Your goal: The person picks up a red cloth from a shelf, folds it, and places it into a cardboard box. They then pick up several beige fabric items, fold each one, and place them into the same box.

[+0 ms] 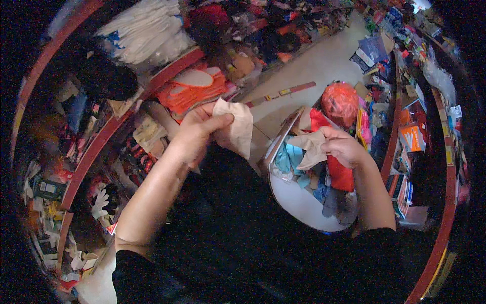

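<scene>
A pale beige piece of cloth (243,129) is pinched between the thumb and fingers of my left hand (201,127), hanging down in front of my dark shirt. My right hand (343,146) grips another beige cloth piece (309,146) over a white tub (300,205). Inside the tub lie a teal cloth (290,155), a red cloth (341,176) and some dark grey cloth (336,203). My right hand and its cloth hide part of the tub's contents.
Orange-and-white gloves (197,89) lie stacked just beyond my left hand. A thick stack of white gloves (152,34) is behind them. Red-edged shelves (100,152) with packed goods curve along both sides. A plastic-wrapped orange-red bundle (340,102) stands beyond the tub, beside a tiled aisle floor (322,53).
</scene>
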`<act>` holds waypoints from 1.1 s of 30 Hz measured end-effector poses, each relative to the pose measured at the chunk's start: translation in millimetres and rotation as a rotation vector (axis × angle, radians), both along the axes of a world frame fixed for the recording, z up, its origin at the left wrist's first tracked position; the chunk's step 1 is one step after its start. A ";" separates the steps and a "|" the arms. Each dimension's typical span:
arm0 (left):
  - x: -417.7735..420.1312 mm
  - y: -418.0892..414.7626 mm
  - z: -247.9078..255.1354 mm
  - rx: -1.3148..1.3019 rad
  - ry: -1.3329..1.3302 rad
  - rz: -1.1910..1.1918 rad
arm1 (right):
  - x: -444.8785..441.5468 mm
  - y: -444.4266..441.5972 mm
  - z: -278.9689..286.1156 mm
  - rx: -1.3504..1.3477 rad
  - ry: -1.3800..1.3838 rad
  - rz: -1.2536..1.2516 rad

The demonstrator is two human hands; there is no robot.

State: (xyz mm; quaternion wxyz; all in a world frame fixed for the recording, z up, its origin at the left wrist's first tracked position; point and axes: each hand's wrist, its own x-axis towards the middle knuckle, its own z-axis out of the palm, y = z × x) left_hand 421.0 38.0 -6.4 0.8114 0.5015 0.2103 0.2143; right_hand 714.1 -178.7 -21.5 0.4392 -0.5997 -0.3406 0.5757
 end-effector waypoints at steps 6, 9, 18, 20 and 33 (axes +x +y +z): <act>5.2 3.7 -4.9 0.090 0.083 0.000 | -6.8 41.4 44.2 0.156 0.110 0.133; 0.5 1.3 5.6 0.108 0.106 -0.046 | -18.4 60.5 74.3 0.155 0.059 0.155; 4.2 -8.2 23.8 0.499 -0.161 -0.195 | -50.1 110.3 124.3 0.134 -0.274 0.477; 10.8 -11.2 30.6 0.534 -0.193 -0.275 | -53.1 116.7 129.0 0.100 -0.304 0.599; 3.6 -5.9 22.1 0.275 -0.141 -0.326 | -54.7 132.6 177.1 0.117 -0.532 0.633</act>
